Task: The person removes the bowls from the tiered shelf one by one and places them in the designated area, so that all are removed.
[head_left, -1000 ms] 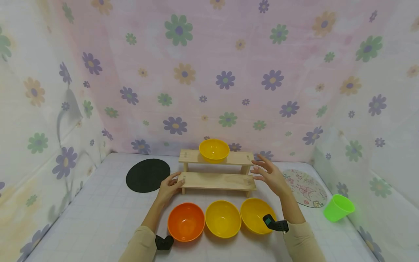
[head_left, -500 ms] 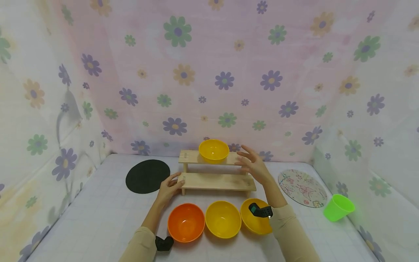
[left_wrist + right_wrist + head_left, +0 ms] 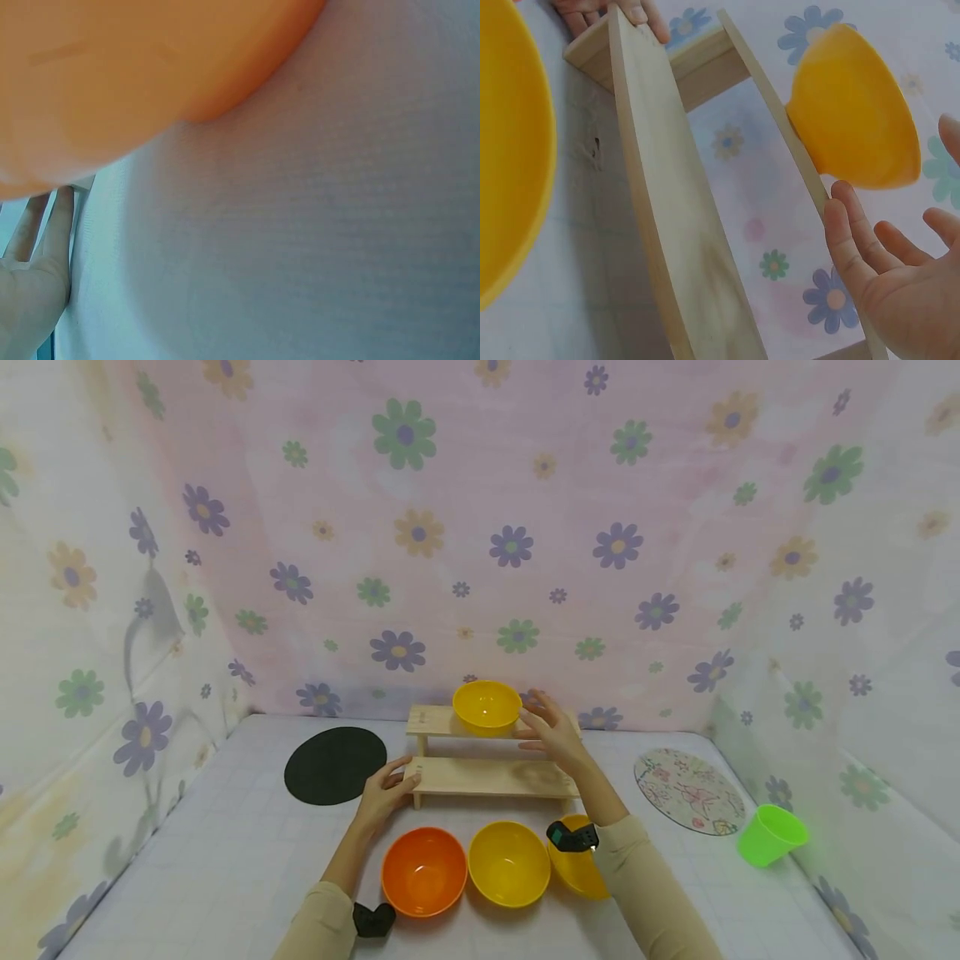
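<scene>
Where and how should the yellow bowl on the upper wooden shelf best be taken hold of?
Probably by the rim on its right side, thumb inside and fingers outside. The yellow bowl stands upright, mouth up, its wall flaring from a narrower base, so fingers should fit under the rim. Come from the right, where the right hand hovers, fingers open.

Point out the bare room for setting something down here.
Free: table between the black disc, left wall and left sleeve; table between the green cup and right sleeve; the lower step right of the left hand. Crowded: the row of three bowls before the lower step, and the upper step, with the right hand beside a yellow bowl.
</scene>
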`<state>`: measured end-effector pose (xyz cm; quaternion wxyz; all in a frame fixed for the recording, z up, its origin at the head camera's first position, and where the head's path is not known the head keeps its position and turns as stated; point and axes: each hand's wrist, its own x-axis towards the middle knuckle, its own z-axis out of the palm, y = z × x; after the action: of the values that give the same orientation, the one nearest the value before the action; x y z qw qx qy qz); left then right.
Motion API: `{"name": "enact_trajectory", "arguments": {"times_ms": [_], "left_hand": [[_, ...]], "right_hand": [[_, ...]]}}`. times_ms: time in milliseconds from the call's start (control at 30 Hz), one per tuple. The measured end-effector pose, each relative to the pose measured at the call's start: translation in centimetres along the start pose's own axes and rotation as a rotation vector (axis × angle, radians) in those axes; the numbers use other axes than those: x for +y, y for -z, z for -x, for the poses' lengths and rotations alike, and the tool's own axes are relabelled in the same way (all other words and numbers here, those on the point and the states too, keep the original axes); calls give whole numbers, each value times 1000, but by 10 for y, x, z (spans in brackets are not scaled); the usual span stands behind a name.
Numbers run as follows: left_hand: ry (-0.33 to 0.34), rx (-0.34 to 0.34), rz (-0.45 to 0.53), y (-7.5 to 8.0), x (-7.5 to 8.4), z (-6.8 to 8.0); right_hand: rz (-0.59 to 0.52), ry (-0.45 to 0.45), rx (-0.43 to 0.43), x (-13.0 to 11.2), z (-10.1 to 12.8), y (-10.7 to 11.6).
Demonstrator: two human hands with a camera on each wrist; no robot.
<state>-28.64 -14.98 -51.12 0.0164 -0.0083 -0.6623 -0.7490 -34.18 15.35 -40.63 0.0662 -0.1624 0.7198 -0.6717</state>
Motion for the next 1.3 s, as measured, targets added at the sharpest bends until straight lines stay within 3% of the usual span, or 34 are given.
{"name": "enact_trajectory", "arguments": {"times_ms": [200, 567, 1000, 1300], "left_hand": [[7, -17, 4, 0, 7, 4], [8, -5, 11, 1, -1, 1], [16, 6, 28, 0, 0, 0], [20, 6, 8, 0, 1, 1]], "right_hand": [[-8, -10, 10, -2, -4, -10], [2, -13, 2, 0, -9, -22], [-156, -36, 14, -5, -5, -33], [-142, -16, 15, -6, 3, -36]]}}
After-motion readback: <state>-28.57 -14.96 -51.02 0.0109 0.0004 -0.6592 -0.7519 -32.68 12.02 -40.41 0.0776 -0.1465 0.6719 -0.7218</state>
